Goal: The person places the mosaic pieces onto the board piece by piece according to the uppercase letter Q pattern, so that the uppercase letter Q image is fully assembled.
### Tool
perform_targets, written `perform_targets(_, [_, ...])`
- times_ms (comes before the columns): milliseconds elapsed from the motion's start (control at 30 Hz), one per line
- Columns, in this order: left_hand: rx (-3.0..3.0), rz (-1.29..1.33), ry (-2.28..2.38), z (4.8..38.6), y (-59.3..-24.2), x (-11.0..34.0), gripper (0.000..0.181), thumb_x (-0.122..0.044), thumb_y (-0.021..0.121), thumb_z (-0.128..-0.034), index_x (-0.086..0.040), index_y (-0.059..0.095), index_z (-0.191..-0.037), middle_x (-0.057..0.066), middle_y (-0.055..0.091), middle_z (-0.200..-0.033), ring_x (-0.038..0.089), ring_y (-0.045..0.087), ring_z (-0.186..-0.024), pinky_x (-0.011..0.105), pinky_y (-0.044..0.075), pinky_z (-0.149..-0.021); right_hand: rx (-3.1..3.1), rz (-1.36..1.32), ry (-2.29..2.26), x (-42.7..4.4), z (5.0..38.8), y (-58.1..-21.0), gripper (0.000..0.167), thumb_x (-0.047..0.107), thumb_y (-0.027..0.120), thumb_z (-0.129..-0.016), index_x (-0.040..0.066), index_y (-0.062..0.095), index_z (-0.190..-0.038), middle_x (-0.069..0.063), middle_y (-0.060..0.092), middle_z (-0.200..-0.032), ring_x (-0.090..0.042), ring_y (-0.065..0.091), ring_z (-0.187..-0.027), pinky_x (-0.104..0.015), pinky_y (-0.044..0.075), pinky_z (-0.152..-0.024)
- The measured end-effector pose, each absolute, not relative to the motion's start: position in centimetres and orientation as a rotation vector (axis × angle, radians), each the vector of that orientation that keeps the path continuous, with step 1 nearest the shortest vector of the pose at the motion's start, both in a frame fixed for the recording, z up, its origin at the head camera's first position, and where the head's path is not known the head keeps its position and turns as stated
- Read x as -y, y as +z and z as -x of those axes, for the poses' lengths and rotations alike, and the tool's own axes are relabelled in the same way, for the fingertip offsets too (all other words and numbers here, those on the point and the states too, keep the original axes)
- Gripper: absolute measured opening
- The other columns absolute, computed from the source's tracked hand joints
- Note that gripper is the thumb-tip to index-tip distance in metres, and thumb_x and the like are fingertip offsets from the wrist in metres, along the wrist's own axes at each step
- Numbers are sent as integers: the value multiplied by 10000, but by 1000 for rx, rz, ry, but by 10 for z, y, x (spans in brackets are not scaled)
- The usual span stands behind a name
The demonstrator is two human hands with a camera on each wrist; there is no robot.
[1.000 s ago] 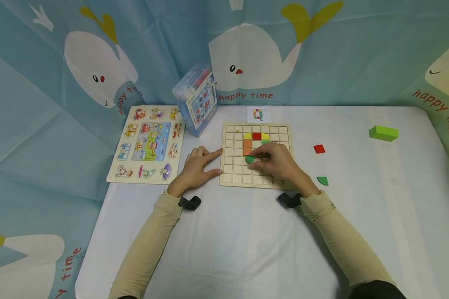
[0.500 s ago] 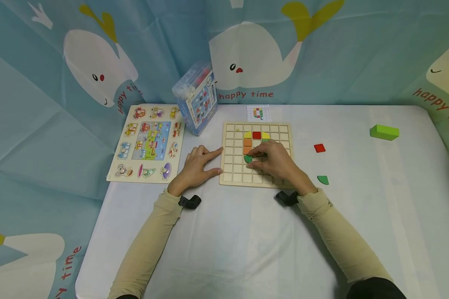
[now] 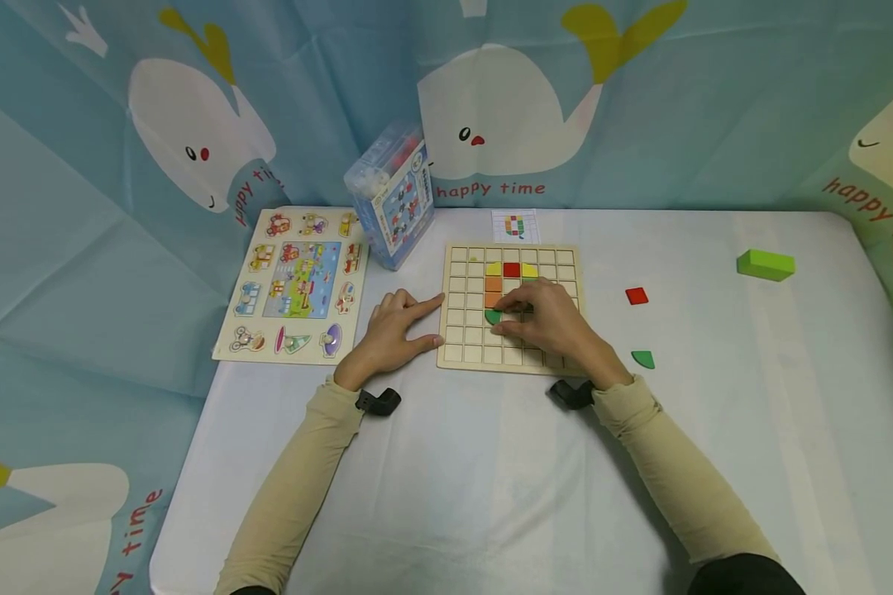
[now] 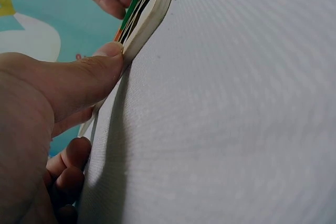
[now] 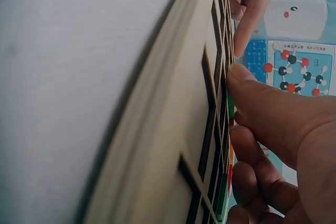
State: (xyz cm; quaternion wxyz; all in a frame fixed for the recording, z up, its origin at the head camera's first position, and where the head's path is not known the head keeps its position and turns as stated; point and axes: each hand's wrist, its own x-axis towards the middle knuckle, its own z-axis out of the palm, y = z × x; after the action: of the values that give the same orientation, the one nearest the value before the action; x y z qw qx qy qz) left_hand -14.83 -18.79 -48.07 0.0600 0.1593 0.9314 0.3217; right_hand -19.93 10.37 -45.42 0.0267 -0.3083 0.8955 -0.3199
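Observation:
A square wooden grid board [image 3: 470, 357] lies on the table in the head view. My left hand [image 3: 389, 337] rests at its left edge, thumb and index finger spread and touching the rim; the left wrist view shows the thumb [image 4: 86, 80] against the board's side. Over the board's middle, my right hand [image 3: 546, 318] holds a green quarter-circle piece [image 3: 493, 316] between thumb and index finger, low at a cell below two orange squares [image 3: 494, 292]. A red square [image 3: 511, 270] sits between two yellow pieces [image 3: 494, 269] in the row above. The right hand hides the cells beneath it.
Right of the board lie a loose red piece [image 3: 637, 296] and a green quarter circle [image 3: 643, 359]. Farther right is a green block [image 3: 765, 265]. A pattern card [image 3: 516, 226] lies behind the board. A picture puzzle [image 3: 226, 343] and a clear box [image 3: 390, 198] stand left.
The green quarter-circle piece has shifted slightly left and turned into line with its cell, the right hand moving with it. The left hand stays at the board's edge.

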Motion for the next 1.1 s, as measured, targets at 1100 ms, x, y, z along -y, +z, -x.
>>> perform_targets(1100, [-2817,-460,959,148,-480,186,710,-359,786,-971,-215,499,-1604,87,475,-1094,233,355,-958,398,268,-876,-2769,936,-1012,-104,197,-453,189,137,912,-841,44,855,-995,-110,803,-975,-317,681,-979,-508,488,-934])
